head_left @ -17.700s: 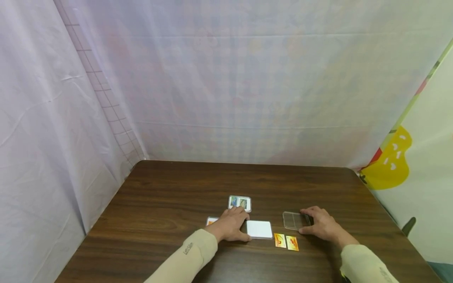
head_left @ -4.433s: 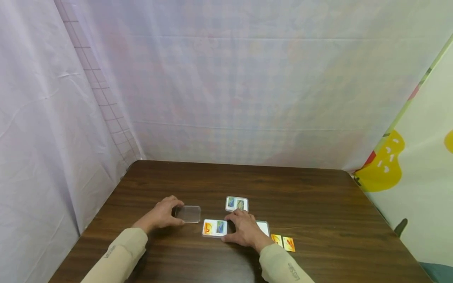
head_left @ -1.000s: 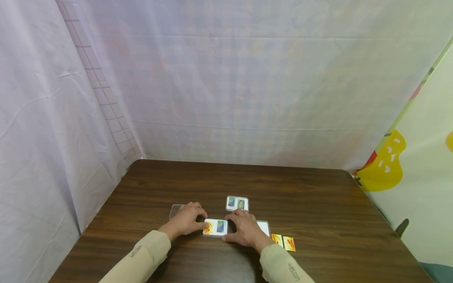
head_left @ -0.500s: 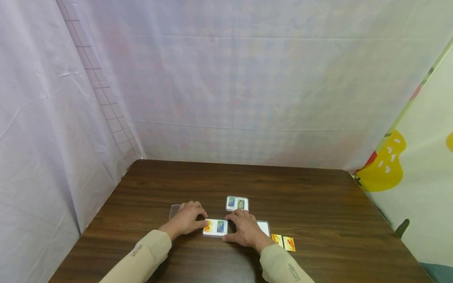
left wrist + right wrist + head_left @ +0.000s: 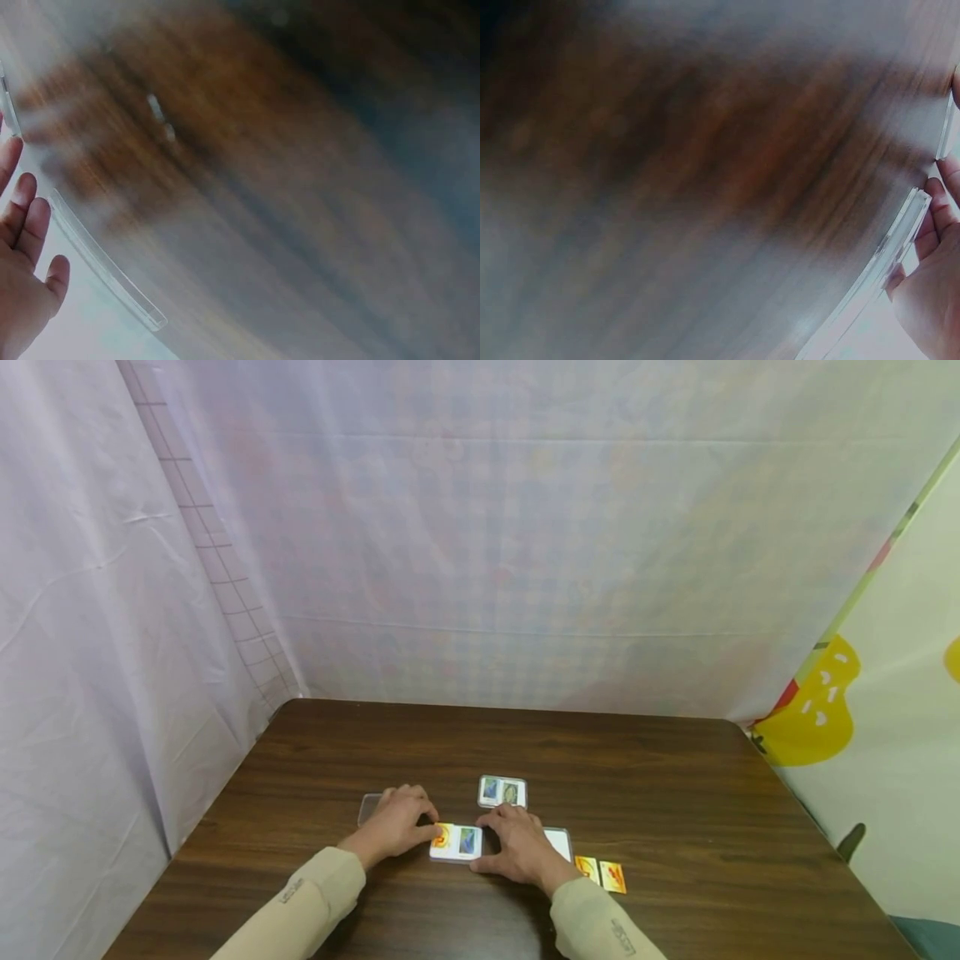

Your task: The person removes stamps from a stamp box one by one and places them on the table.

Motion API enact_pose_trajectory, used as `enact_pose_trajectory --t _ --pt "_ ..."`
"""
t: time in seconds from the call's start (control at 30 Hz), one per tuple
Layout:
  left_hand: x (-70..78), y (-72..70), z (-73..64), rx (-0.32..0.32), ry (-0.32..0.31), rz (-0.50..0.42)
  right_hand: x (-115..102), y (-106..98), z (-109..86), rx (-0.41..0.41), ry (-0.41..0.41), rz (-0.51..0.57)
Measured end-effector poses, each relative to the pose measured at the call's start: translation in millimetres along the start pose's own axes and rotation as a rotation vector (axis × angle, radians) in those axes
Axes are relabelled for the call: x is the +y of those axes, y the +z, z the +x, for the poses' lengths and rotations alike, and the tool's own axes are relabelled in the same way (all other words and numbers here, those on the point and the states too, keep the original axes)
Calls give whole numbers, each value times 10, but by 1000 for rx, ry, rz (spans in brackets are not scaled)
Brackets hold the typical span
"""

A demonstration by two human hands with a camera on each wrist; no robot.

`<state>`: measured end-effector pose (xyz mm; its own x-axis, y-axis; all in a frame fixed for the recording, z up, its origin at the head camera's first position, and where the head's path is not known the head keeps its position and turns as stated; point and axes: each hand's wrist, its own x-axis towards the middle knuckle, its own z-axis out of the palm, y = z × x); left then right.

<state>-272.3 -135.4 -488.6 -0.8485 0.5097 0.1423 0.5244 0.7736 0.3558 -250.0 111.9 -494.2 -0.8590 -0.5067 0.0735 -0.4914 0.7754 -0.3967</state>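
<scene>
In the head view a small display case base [image 5: 457,855] lies on the table, its white insert carrying an orange-yellow card [image 5: 444,836] on the left and a blue-green picture card [image 5: 467,840] on the right. My left hand [image 5: 396,828] pinches the orange card at its left side; the card's top edge pokes past the insert's top edge. Thumb and forefinger of my right hand [image 5: 517,847] grip the base at its right corners. A clear lid [image 5: 369,807] lies partly hidden behind my left hand. Clear plastic edges [image 5: 105,262] show beside the fingers in the left wrist view.
Behind stands a case with two picture cards [image 5: 502,791]. A case with a plain white insert [image 5: 558,843] is half hidden by my right hand. Two loose orange cards [image 5: 601,873] lie to its right. White curtains [image 5: 487,568] hang beyond the brown wooden table [image 5: 645,777].
Since the older frames, my left hand has let go of the clear lid on the left and moved to the orange card. That card has just shifted slightly away from me; my right hand stays put.
</scene>
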Motion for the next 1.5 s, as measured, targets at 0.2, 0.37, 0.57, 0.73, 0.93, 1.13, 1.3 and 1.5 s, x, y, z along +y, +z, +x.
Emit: enact_pose_trajectory --t 0.2,0.37,0.57,0.73,0.93,1.13,1.3,1.5 --pt "16 -9 -4 21 6 -18 0 1 -1 -6 7 -3" --pt "28 -16 8 33 8 -79 1 1 -1 -5 9 6" --pt "54 -37 11 34 -18 -151 -2 6 1 -6 15 11" --pt "48 -43 13 36 -36 -214 -8 1 -4 -4 11 8" --pt "17 -40 15 56 -24 -245 -14 -3 -7 -3 12 7" --pt "34 -71 11 62 -11 -295 -1 6 0 -3 14 5" --pt "42 -104 7 56 -21 -360 8 14 2 -1 9 5" --pt "25 -132 -9 48 -27 -402 11 19 1 6 5 -1"
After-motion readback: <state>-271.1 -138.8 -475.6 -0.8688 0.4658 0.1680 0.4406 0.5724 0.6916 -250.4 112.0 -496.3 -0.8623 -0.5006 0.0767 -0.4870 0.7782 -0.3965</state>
